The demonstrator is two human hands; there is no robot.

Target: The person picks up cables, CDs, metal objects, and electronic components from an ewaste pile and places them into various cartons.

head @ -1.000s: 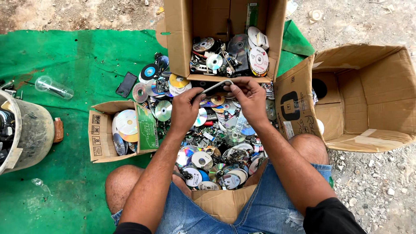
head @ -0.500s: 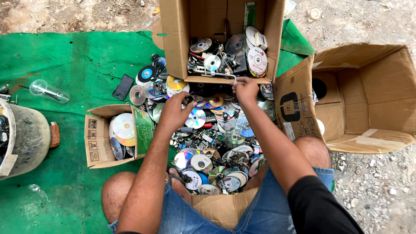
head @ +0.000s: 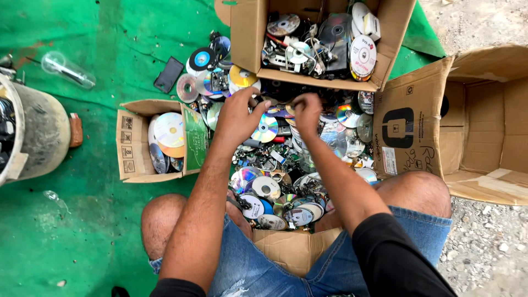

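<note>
Green tarp (head: 82,231) across left of frame. Large empty brown cardboard box (head: 484,126) at right; brown cardboard box of discs and scrap (head: 250,38) at top centre. Heap of shiny silver compact discs (head: 275,181) at centre, under both hands. Small open carton of discs (head: 132,146) left of centre. Left hand (head: 237,116) spread open, fingers over discs, gripping nothing. Right hand (head: 307,110) curled on heap's upper edge; grip unclear.

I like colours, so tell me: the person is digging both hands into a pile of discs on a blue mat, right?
Not quite. The head view shows the mat is green, not blue. Both the left hand and right hand are on the pile of discs.
</note>
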